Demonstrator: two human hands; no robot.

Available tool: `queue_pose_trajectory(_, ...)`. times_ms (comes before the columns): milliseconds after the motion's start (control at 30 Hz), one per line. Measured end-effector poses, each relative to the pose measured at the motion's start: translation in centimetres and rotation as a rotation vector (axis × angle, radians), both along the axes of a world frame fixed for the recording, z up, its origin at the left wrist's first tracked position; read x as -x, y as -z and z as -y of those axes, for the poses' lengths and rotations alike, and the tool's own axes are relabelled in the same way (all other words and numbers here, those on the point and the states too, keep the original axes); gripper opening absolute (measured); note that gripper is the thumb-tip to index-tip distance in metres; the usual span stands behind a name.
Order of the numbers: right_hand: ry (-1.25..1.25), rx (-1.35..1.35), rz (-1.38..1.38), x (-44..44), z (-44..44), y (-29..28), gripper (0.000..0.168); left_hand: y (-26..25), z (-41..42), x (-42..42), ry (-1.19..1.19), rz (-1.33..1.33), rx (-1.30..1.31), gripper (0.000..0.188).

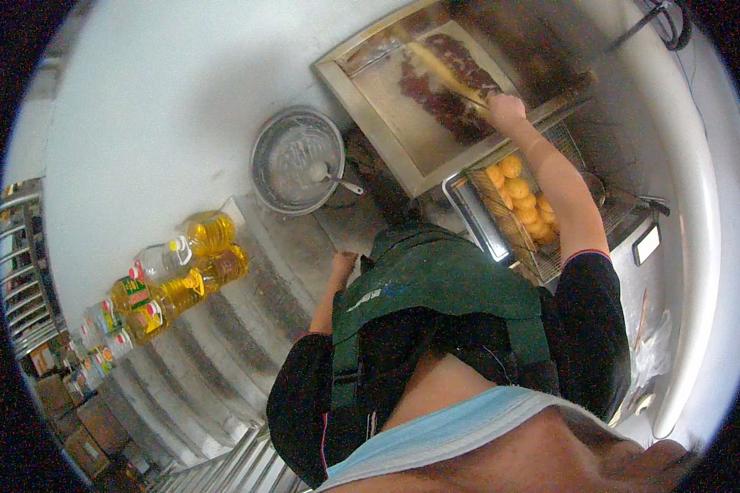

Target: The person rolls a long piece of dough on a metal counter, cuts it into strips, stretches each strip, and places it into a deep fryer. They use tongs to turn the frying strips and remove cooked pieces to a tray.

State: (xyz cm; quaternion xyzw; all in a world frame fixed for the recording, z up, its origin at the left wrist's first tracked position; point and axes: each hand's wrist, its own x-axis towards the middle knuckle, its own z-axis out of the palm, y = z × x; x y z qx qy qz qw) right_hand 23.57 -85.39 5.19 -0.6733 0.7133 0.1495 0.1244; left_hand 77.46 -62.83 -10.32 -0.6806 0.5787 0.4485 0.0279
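Note:
My right hand [507,113] is closed around the handle of a long, blurred yellowish utensil [435,65]; what kind it is I cannot tell. It reaches over a square metal fryer or pan [376,117] holding pale liquid and a dark reddish-brown mass [428,92]. Below my right forearm, golden round fried balls [518,188] lie in a wire basket [549,271] beside the fryer. My left hand [345,262] hangs low at my left side, near the edge of my green apron [431,271]; its fingers are small and partly hidden, and I see nothing clearly in it.
A metal basin [299,111] with a ladle [345,183] stands left of the fryer. Bottles of yellow oil [209,233] line the stair steps [246,308] at the left, with cardboard boxes [102,425] farther down. A bright-screened device [646,244] and a plastic bag [650,351] lie at the right.

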Motion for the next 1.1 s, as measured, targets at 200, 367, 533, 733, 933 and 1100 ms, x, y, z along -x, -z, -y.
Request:
queue_pose_trajectory(200,-0.067,0.189,-0.034,-3.1,0.0,-0.1,0.045,-1.6,0.9,0.8,0.033,0.079,0.012,0.03)
queue_pose_trajectory(367,-0.162,0.235,-0.037,-5.5,1.0,1.5,0.042,0.0,1.5,0.7,-0.148,0.049,-0.052,0.034)
queue_pose_trajectory(533,-0.097,0.221,-0.003,-7.0,1.7,2.2,0.04,1.0,1.0,-0.7,-0.124,0.026,-0.076,0.036)
queue_pose_trajectory(733,0.205,0.042,0.265,-5.2,3.0,2.1,0.036,-0.3,-0.8,-1.5,-0.22,-0.02,-0.099,0.022)
queue_pose_trajectory(933,0.251,0.164,0.401,-1.0,2.4,3.2,0.044,2.5,-0.8,-2.3,-0.216,-0.018,-0.089,0.027)
queue_pose_trajectory(1100,0.161,0.209,0.338,-2.5,0.3,0.1,0.045,7.0,-0.4,-4.7,-0.099,-0.061,0.047,0.033)
